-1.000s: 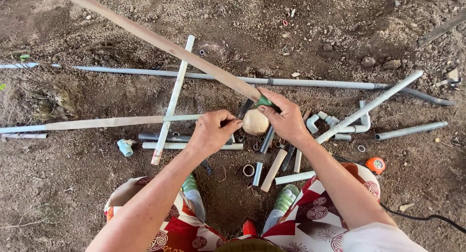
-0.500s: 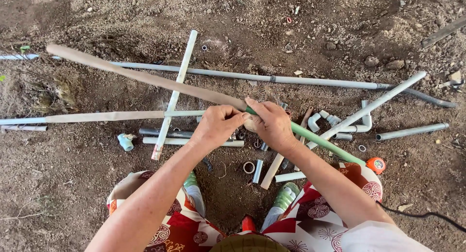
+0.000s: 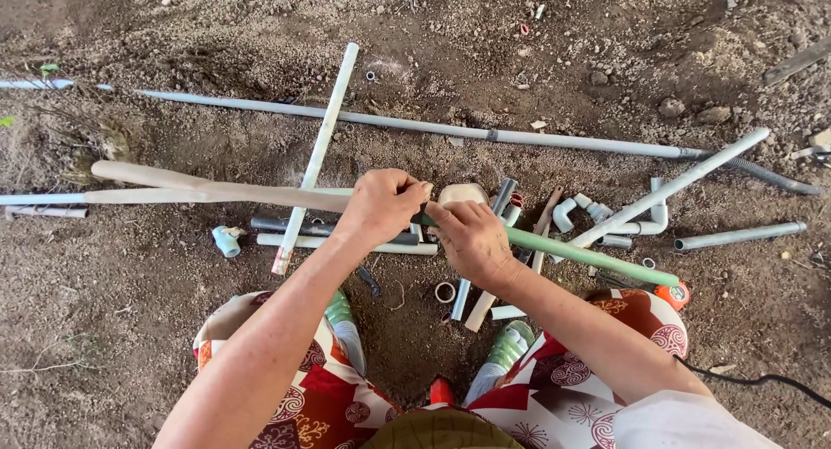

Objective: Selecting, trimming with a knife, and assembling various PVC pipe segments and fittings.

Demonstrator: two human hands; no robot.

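Note:
A long wooden pole (image 3: 216,188) lies across my view, its bare end far left. Its other end meets a green pipe (image 3: 589,254) that runs down to the right. My left hand (image 3: 381,207) is shut around the wooden pole at the joint. Just right of it, my right hand (image 3: 467,237) grips the green pipe. A pale round piece (image 3: 463,194) shows just above my right hand. Both hands are held above a heap of short pipe pieces on the dirt.
Long grey pipes (image 3: 415,127) and a white pipe (image 3: 316,155) lie on the soil. Elbow fittings (image 3: 567,211), a light blue fitting (image 3: 227,240), a ring (image 3: 445,291) and an orange tape measure (image 3: 677,295) lie near my knees. A black cable (image 3: 753,380) runs off right.
The wooden pole has swung down from a steep diagonal to nearly level. My hands have come together at the joint, and the green pipe now shows to the right.

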